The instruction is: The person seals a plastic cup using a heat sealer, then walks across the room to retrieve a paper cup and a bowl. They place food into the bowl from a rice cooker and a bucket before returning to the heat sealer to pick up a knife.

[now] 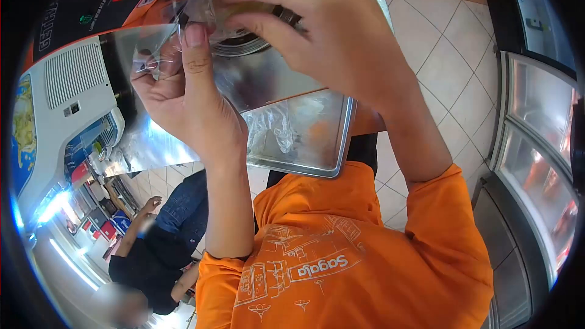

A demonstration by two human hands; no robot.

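Observation:
Clear plastic film [204,0] is pinched between the thumb and fingers of my left hand [183,82], at the upper left of the head view. My right hand [304,15] is beside it, thumb and fingers curled around something I cannot make out, partly hidden by the hand. Below the hands a round metal rim [241,45] shows on a shiny machine surface. A metal tray [341,146] with crumpled clear plastic [283,131] in it lies nearer my body.
A black machine panel [79,9] with lit indicators is at the upper left, above a white appliance [73,79]. Another person [152,256] in dark clothes is at the lower left. Glass-fronted cabinets [536,146] line the right side.

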